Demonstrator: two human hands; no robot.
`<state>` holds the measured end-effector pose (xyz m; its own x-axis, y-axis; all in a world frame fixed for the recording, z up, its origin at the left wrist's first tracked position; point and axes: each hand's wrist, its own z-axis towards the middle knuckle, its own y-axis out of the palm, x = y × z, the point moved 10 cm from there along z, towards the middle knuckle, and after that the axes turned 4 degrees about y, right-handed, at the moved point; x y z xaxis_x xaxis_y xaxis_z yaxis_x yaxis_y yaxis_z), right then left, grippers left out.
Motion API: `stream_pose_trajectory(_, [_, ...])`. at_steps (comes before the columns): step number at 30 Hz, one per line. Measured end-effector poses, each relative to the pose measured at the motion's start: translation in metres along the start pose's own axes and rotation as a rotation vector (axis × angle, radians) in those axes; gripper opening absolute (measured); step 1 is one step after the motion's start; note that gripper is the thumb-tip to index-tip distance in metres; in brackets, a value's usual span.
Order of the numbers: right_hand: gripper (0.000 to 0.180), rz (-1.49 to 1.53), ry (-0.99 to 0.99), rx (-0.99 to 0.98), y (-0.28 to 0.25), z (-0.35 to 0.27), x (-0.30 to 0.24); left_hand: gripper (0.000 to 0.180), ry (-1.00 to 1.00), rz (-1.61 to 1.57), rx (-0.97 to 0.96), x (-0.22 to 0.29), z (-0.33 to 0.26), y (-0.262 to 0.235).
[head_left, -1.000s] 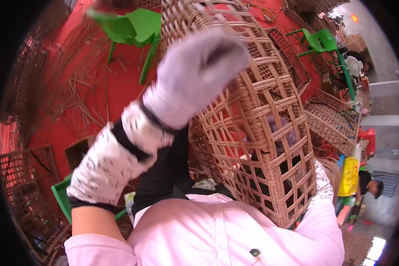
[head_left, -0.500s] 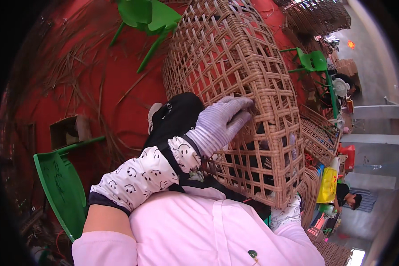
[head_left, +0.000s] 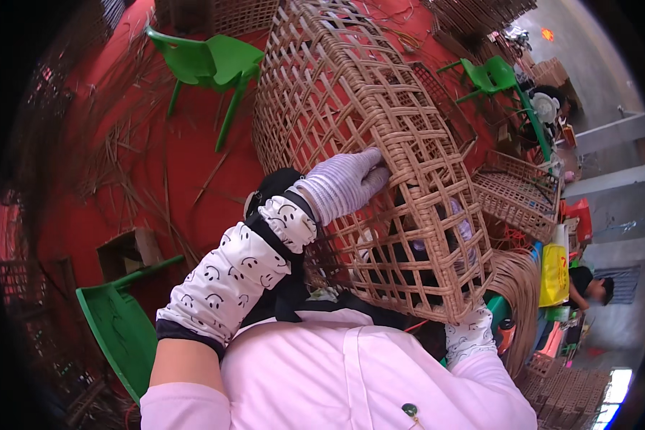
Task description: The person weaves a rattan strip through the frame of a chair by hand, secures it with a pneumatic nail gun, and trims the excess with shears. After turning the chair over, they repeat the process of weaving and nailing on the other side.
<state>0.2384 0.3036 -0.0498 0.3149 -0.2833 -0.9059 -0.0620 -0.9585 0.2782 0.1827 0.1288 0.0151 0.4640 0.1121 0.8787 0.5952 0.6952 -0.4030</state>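
Head view: the left hand (head_left: 344, 186), in a pale knitted glove with a patterned white sleeve guard above the wrist, lies flat against the side of a tall open-weave wicker basket (head_left: 351, 107). Its fingers (head_left: 371, 166) are held close together and pressed on the woven strips, hooked slightly at the tips; they clasp nothing apart from the weave itself. The basket stands just beyond the fingers and rests against the person's lap. Its long axis runs from the lower right, close to the person's body, up and away toward the top of the picture, so the basket leans away from the person. The rim (head_left: 437, 304) lies below and to the right of the fingers.

The right hand (head_left: 457, 228) is inside the basket, seen only through the gaps in the weave to the right of the left fingers; I cannot tell whether its fingers are spread or closed. Its sleeve guard (head_left: 469, 333) shows below the rim.

The floor (head_left: 143, 193) is red and strewn with loose cane strips left of the fingers. A green plastic chair (head_left: 208, 64) stands above and to the left, another (head_left: 491, 75) at upper right, and a third green chair (head_left: 118, 326) at lower left. More woven baskets (head_left: 519, 190) are stacked to the right.
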Motion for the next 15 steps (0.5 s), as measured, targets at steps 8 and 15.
stream_pose_trajectory(8, [0.033, 0.167, -0.118, 0.061, -0.027, -0.045, 0.012, 0.024, 0.041, 0.059, -0.061, 0.000, 0.001, -0.005])
stream_pose_trajectory(15, [0.033, 0.271, -0.231, 0.120, -0.043, -0.109, 0.034, 0.021, 0.126, 0.246, 0.149, 0.010, -0.017, -0.022])
